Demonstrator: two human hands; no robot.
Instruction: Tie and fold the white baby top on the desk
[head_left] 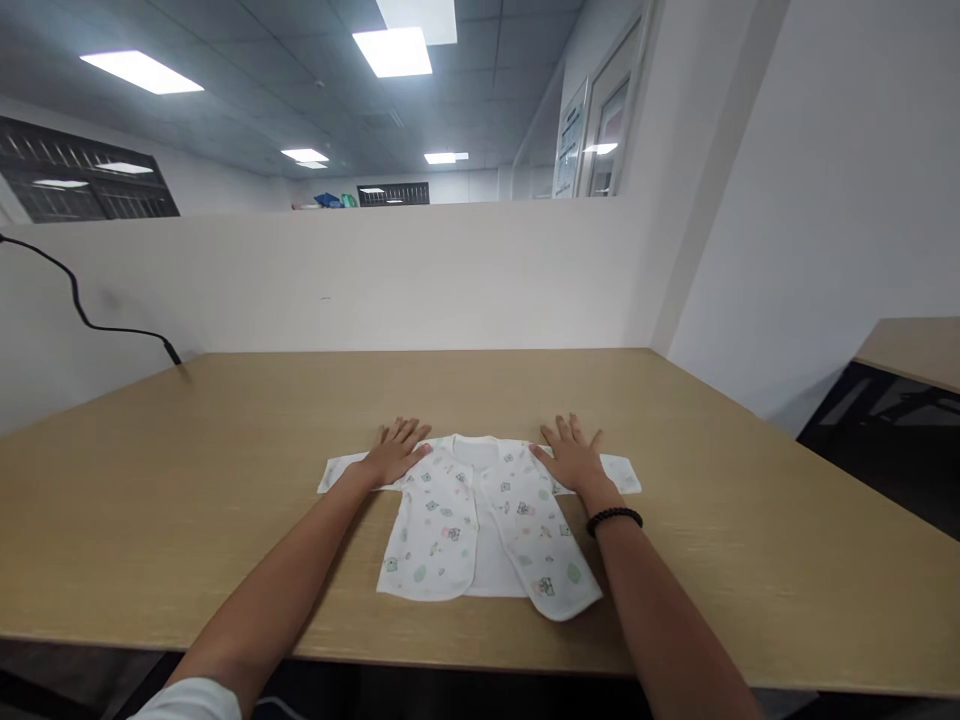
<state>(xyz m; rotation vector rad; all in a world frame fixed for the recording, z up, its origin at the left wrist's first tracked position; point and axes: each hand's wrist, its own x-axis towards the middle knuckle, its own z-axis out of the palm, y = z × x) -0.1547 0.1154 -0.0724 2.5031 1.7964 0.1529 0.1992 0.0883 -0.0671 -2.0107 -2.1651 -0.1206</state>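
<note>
A small white baby shirt [439, 535] with animal and leaf prints lies spread on the table, its collar away from me. The front is unfastened, and the right-hand panel is folded outward a little, showing the plain white inner back. Across the sleeve on the left rests my left hand [396, 453], flat with its fingers spread past the shirt's upper edge. My right hand [571, 457] lies flat over the other sleeve near the shoulder, fingers also apart. Both cuffs stick out beyond my hands. A dark beaded bracelet [615, 518] circles my right wrist.
The wooden table [750, 560] reaches back to a low white partition [420, 280]. A black flexible cable [112, 329] hangs at the left partition. To the right stand a white wall [840, 200] and another table [915, 350]. The table's front edge is close to me.
</note>
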